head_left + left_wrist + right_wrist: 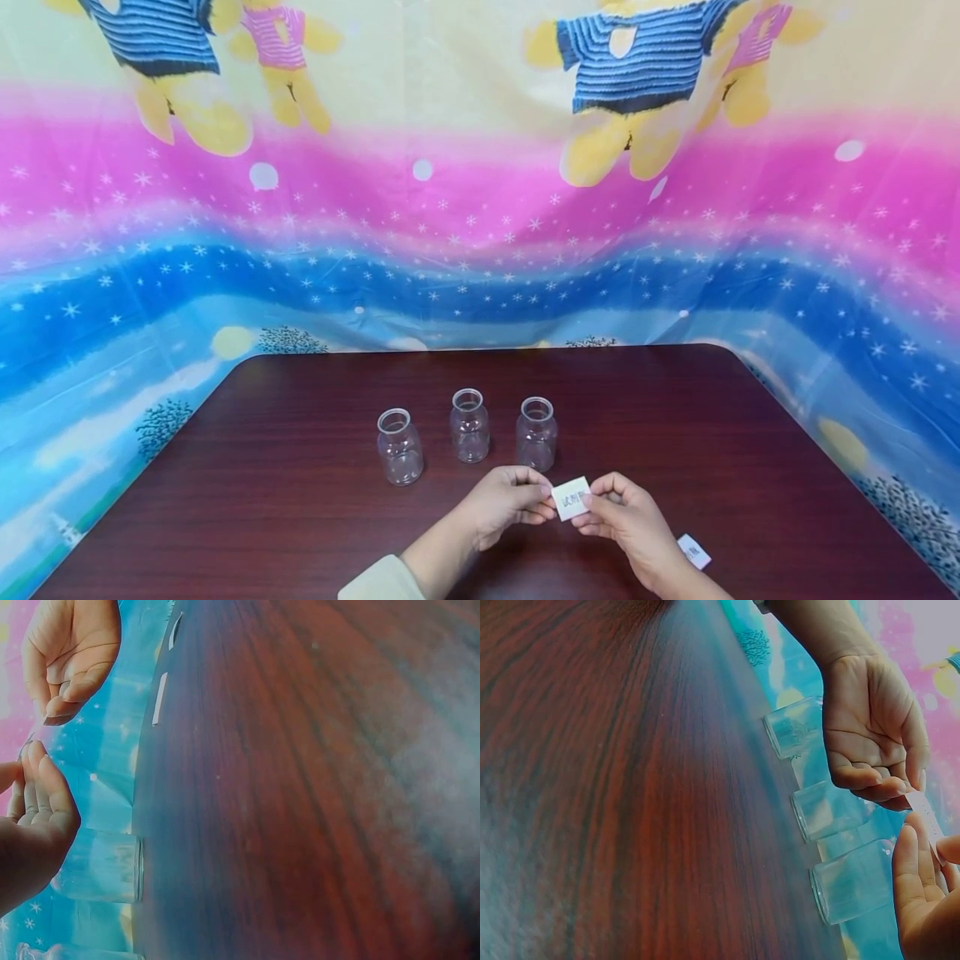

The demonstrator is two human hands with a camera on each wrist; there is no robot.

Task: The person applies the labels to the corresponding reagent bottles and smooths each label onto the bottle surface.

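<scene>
A small white square label (572, 499) with printed dark characters is held up over the table's near side. My left hand (504, 507) pinches its left edge between thumb and fingers. From the other side my right hand (626, 521) pinches the right edge, its thumb covering part of the print. In the right wrist view the label (925, 825) appears as a thin slanted strip between both hands. Just beyond the hands stand three clear glass jars, upright and lidless: a left jar (401, 450), a middle jar (470, 429) and a right jar (536, 437).
Another white printed label (693, 552) lies on the dark red wooden table (262, 467), partly hidden by my right wrist. Two flat white pieces, a nearer one (160, 699) and a farther one (176, 631), show in the left wrist view. A patterned curtain (480, 208) hangs behind the table.
</scene>
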